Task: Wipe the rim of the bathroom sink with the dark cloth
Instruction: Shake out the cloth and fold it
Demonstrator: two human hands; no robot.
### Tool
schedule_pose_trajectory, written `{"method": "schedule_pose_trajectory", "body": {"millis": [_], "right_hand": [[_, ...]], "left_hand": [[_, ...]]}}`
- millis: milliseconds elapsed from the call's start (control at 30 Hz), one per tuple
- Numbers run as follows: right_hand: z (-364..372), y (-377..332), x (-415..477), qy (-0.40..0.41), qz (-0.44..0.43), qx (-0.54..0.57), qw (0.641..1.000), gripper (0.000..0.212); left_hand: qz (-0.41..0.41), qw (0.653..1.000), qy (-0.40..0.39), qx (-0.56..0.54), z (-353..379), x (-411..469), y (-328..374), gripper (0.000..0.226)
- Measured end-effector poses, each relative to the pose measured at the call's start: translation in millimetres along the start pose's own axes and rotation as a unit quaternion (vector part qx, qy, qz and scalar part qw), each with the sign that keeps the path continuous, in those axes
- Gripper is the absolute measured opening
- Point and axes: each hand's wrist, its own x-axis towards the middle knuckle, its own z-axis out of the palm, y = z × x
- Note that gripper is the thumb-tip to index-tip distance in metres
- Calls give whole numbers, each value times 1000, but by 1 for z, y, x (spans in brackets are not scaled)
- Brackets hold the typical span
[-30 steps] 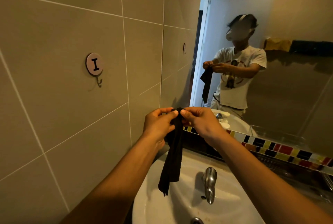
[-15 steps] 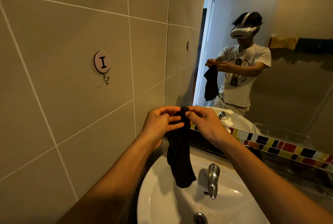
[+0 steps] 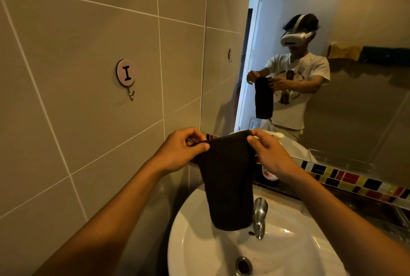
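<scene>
While held up: both hands pinch the top edge of the dark cloth [image 3: 228, 178], which hangs lengthwise straight down above the white sink [image 3: 195, 227], not touching it.
Left hand [image 3: 179, 153]: thumb and fingers clamped on the cloth's left corner.
Right hand [image 3: 268, 156]: clamped on the right corner, level with the left.
Rim: directly below the hands, curving left and right of the cloth; neither hand looks clearly nearer.
Obstacle: a metal tap [image 3: 259, 218] stands just right of the cloth's lower end, at the back of the rim.
Drain [image 3: 243, 265]: at the basin's bottom.
Beyond: coloured tile strip [image 3: 346, 179], mirror [image 3: 355, 76], wall hook [image 3: 126, 76] at left.
</scene>
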Motion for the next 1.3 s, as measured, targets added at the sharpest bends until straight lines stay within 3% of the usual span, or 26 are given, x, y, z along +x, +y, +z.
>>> {"method": "schedule_pose_trajectory", "body": {"millis": [100, 200, 267, 400, 533, 633, 767, 900, 967, 1033, 1100, 1200, 1300], "right_hand": [[4, -5, 0, -3, -7, 33, 999, 20], [9, -16, 5, -11, -19, 20, 1000, 19], [11, -20, 9, -14, -24, 8, 1000, 22], [14, -15, 14, -11, -1, -21, 1000, 23], [9, 7, 18, 33, 42, -40, 998, 24], [7, 25, 17, 75, 120, 18, 990, 25], [14, 53, 0, 27, 231, 265, 936, 31], [38, 78, -29, -47, 290, 472, 831, 48], [51, 83, -44, -81, 302, 535, 785, 43], [61, 89, -54, -106, 304, 549, 771, 47], [70, 93, -60, -126, 303, 519, 789, 54], [69, 93, -56, -90, 303, 393, 863, 76], [57, 90, -49, -70, 261, 286, 919, 65]], "left_hand": [[-67, 984, -20, -164, 9, -3, -8, 5], [-161, 907, -43, -386, 35, -14, -36, 25], [-189, 895, -82, -396, 59, -28, -53, 39], [-206, 880, -139, -406, 97, -42, -70, 44], [-207, 862, -114, -449, 98, -36, -67, 48], [-215, 884, -74, -408, 92, -31, -62, 53], [-230, 906, -35, -354, 85, -24, -59, 54], [-232, 919, 5, -317, 76, -18, -60, 64], [-230, 919, 23, -319, 71, -16, -59, 60], [-229, 916, 38, -328, 68, -15, -58, 49], [-239, 912, 50, -330, 67, -14, -59, 36], [-261, 927, 45, -267, 62, -16, -62, 27], [-259, 960, 11, -108, 54, -20, -71, 29]]}}
